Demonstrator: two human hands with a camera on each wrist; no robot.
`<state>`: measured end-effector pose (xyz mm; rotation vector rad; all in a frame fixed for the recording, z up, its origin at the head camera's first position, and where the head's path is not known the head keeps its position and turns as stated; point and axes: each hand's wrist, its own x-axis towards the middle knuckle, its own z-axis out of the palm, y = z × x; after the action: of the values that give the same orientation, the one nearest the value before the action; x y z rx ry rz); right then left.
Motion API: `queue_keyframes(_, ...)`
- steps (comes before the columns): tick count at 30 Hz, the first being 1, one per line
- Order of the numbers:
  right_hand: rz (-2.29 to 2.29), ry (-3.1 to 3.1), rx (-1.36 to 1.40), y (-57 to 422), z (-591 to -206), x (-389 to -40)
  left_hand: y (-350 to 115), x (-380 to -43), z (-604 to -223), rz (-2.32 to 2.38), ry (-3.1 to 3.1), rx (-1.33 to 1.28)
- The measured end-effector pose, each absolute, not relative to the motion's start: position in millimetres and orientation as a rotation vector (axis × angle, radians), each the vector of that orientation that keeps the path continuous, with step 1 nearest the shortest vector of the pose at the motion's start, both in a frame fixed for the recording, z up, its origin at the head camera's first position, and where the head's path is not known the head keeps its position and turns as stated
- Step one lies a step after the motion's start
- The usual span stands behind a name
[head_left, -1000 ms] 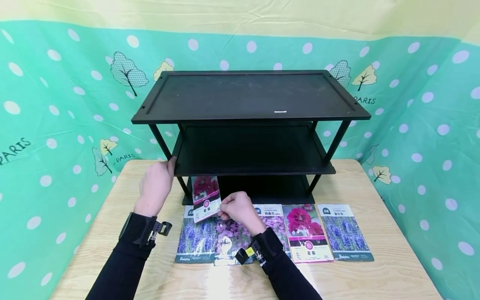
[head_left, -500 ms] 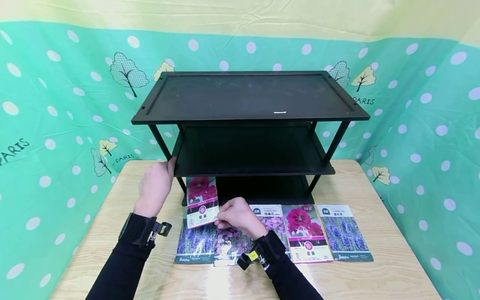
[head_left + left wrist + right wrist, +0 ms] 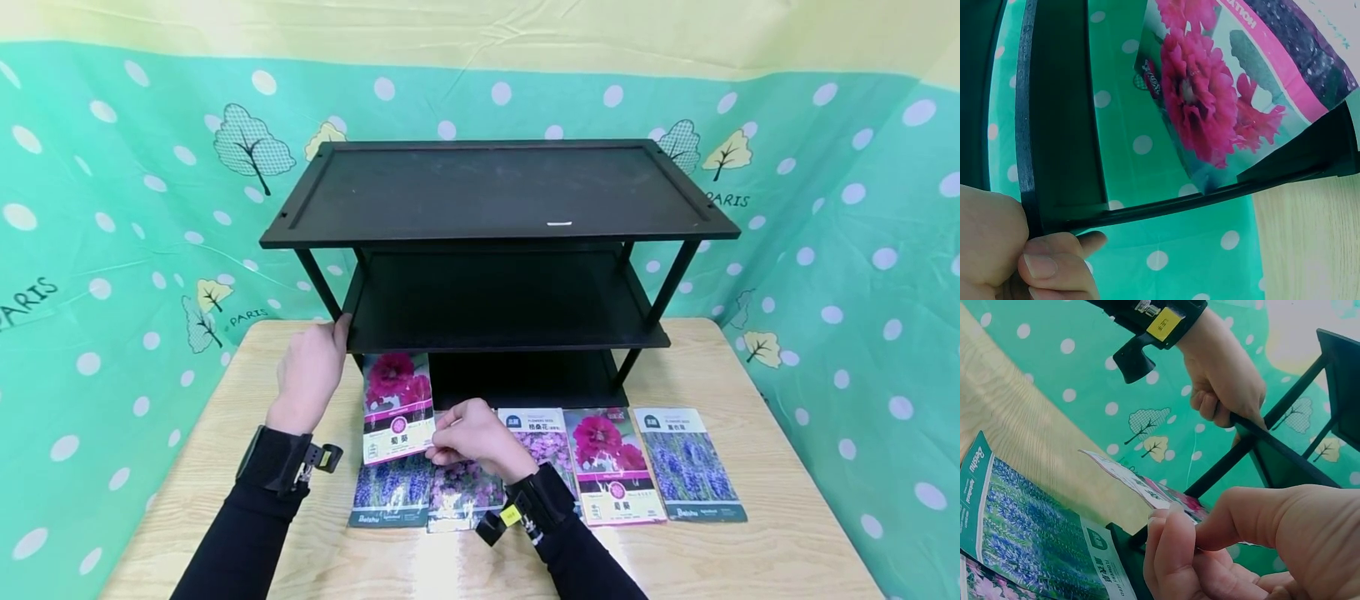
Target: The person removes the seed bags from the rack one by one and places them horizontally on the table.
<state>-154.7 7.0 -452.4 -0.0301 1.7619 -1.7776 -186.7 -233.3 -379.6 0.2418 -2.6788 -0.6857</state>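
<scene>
My right hand (image 3: 480, 437) pinches a seed packet (image 3: 397, 408) with magenta flowers by its lower right edge. The packet leans in front of the lower left part of a black three-tier shelf rack (image 3: 510, 337); its top end is under the middle shelf. Below it lies a packet with blue-purple flowers (image 3: 392, 496), partly covered. With thumb and curled fingers, my left hand (image 3: 310, 371) grips the middle shelf's front left corner, as the left wrist view also shows. In the right wrist view the held packet (image 3: 1129, 478) is seen nearly edge-on above the fingers (image 3: 1175, 550).
To the right along the rack's front lie packets with pink-purple flowers (image 3: 461, 500), a magenta-flowered packet (image 3: 617, 467) and another blue-purple packet (image 3: 690, 467). All rest on a wooden table (image 3: 772, 492). A green dotted cloth (image 3: 847, 275) hangs behind and at both sides.
My right hand has drawn the held packet a little left and toward me, turning it straighter, so it covers more of the blue-purple packet. The left hand stays on the shelf corner.
</scene>
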Motion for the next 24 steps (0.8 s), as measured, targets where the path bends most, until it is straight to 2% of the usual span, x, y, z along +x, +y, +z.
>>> queue_keyframes(24, -1.716, 1.763, -0.085, 14, -450, -138, -234, -188, -381, -0.699, -2.681, 0.179)
